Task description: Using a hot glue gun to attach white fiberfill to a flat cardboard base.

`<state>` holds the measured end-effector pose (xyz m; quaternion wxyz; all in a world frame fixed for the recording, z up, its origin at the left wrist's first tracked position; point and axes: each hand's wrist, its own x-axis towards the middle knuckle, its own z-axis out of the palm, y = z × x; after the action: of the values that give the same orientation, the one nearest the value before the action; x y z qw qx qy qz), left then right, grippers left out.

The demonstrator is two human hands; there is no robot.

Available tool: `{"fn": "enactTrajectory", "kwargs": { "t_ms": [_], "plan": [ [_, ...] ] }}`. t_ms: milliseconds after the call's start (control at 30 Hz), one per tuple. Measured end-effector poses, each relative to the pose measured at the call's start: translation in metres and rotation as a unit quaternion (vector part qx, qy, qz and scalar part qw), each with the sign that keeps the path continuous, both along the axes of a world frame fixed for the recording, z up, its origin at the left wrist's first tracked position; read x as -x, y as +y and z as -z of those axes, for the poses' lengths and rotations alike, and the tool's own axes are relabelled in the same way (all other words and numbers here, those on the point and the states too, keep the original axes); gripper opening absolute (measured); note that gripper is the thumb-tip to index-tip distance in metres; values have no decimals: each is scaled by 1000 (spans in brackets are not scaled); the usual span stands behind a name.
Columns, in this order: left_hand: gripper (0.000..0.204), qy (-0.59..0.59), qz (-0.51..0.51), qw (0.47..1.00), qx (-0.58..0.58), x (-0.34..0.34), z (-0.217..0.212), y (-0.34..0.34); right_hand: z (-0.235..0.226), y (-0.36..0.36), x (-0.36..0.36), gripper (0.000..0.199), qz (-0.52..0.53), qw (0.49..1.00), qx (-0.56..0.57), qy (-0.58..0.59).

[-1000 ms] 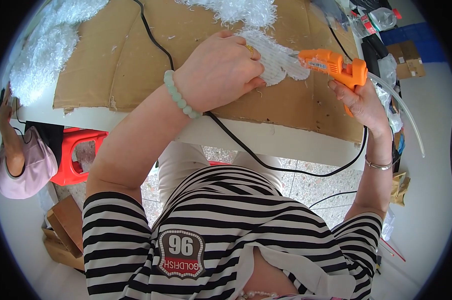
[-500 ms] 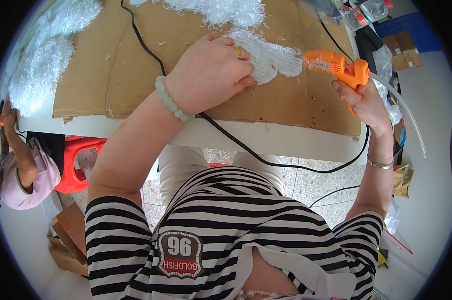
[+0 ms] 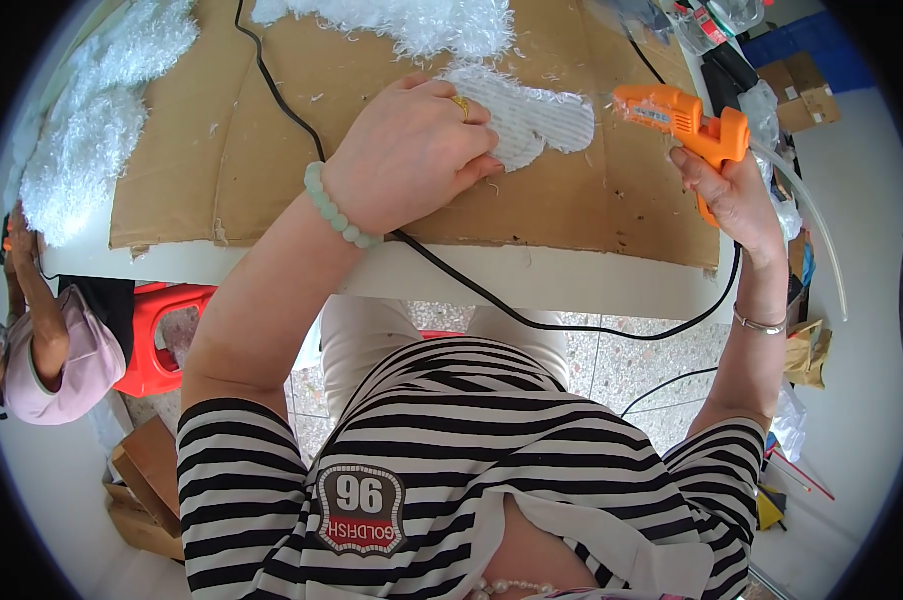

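My right hand [image 3: 733,195] is wrapped round the handle of an orange hot glue gun [image 3: 676,115], its nozzle pointing left. A clear glue stick [image 3: 826,240] trails out of the gun's back. The nozzle is a little apart from the right end of a cut piece of white shaggy fabric [image 3: 546,122], which lies with its flat backing up. My left hand [image 3: 416,150] is closed over the left end of that piece, fingers bent; the fingertips are partly hidden beneath the hand.
Brown cardboard [image 3: 271,190] covers the white table [image 3: 571,290]. White shaggy material [image 3: 91,130] is heaped at the left, more [image 3: 431,25] at the far side. A black cord [image 3: 471,285] passes under my left wrist. At the left, a co-worker [image 3: 66,340] is near a red stool [image 3: 161,335].
The glue gun in my right hand has drawn slightly to the right, away from the fabric's end. My left hand stays on the fabric piece.
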<state>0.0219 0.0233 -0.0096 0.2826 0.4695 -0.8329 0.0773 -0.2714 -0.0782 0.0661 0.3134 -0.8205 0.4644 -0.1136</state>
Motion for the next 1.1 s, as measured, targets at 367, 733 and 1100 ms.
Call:
{"fn": "enactTrajectory", "kwargs": {
  "t_ms": [367,733,1100],
  "plan": [
    [14,2,6,1000,10,-1,-1,0,6,8,-7,18,11,996,-19,-89],
    [14,-42,4,999,-12,6,-10,3,56,36,-88,25,92,807,-220,-541],
    [12,63,-54,996,-31,-12,-31,-22,67,34,-94,21,121,761,-253,-584]
  ]
}}
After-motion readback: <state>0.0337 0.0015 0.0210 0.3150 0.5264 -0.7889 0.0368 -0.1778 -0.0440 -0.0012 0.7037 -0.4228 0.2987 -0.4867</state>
